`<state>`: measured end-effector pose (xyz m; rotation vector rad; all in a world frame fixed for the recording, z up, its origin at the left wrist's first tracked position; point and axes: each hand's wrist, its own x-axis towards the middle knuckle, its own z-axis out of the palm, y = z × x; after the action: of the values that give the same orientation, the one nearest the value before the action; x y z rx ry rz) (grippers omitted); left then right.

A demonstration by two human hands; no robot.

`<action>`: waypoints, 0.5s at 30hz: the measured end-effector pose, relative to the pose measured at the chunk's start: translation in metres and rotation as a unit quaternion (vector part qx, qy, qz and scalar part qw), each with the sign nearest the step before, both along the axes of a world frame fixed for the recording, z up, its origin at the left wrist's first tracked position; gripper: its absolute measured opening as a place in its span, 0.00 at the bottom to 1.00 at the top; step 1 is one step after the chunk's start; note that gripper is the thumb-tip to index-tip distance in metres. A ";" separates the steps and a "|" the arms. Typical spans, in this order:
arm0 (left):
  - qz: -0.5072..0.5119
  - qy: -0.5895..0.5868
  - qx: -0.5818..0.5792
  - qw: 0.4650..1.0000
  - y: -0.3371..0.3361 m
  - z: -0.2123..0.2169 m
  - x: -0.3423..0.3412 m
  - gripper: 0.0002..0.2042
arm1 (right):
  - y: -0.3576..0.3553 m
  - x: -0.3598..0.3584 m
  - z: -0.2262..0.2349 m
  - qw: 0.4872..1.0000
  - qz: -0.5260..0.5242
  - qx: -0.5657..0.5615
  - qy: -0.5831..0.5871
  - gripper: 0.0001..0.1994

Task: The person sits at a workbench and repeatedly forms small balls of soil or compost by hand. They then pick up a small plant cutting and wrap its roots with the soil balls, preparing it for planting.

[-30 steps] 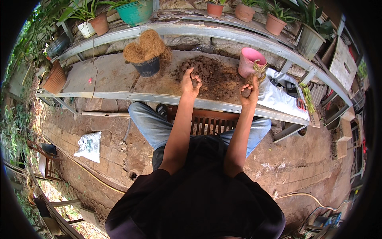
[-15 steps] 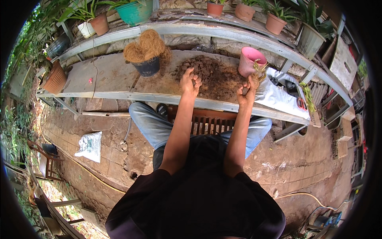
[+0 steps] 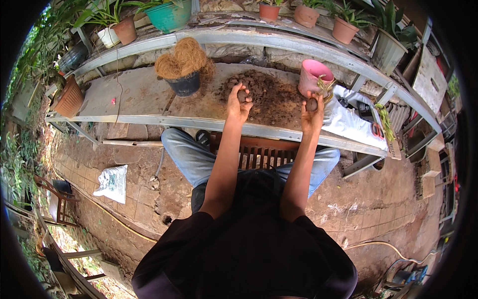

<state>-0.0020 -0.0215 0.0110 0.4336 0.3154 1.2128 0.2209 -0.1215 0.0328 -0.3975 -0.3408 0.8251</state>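
Over the front of the bench, my left hand is palm up with its fingers curled round a dark clump of soil. My right hand, also palm up, cups a rounder dark soil clump in its fingers. Loose dark soil is heaped on the bench between and beyond the hands. Just past my right hand stands a pink pot, with a wilted plant against its near side. To the left, a black pot is topped with brown coconut fibre.
A white sack lies at the bench's right, with dark tools and red-handled scissors on it. A metal rail runs behind the bench, potted plants beyond it. A terracotta planter is at the left end. A white bag lies on the floor.
My right hand has turned so its palm and the round soil clump show, and its fingers have opened a little. My left hand has barely moved; the clump in it shows more plainly.
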 end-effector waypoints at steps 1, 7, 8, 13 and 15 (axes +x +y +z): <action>-0.005 -0.012 -0.014 1.000 -0.004 0.003 0.000 0.15 | 0.000 0.006 -0.007 1.000 0.002 -0.020 0.007 0.11; 0.061 0.003 -0.118 0.991 -0.022 0.025 0.006 0.21 | 0.004 0.013 -0.021 0.996 0.032 -0.054 0.070 0.14; 0.060 0.009 -0.121 0.991 -0.018 0.023 0.007 0.21 | 0.005 0.026 -0.032 0.995 0.070 -0.031 0.057 0.15; -0.023 -0.030 0.004 0.999 0.002 -0.005 -0.004 0.20 | 0.003 0.031 -0.035 0.989 0.136 -0.042 -0.037 0.17; -0.049 -0.052 0.044 0.996 0.003 -0.008 -0.004 0.19 | 0.002 0.024 -0.025 0.988 0.123 -0.080 -0.050 0.13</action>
<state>-0.0064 -0.0180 0.0029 0.4560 0.1502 1.1520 0.2449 -0.1192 0.0081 -0.5551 -0.4243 1.0804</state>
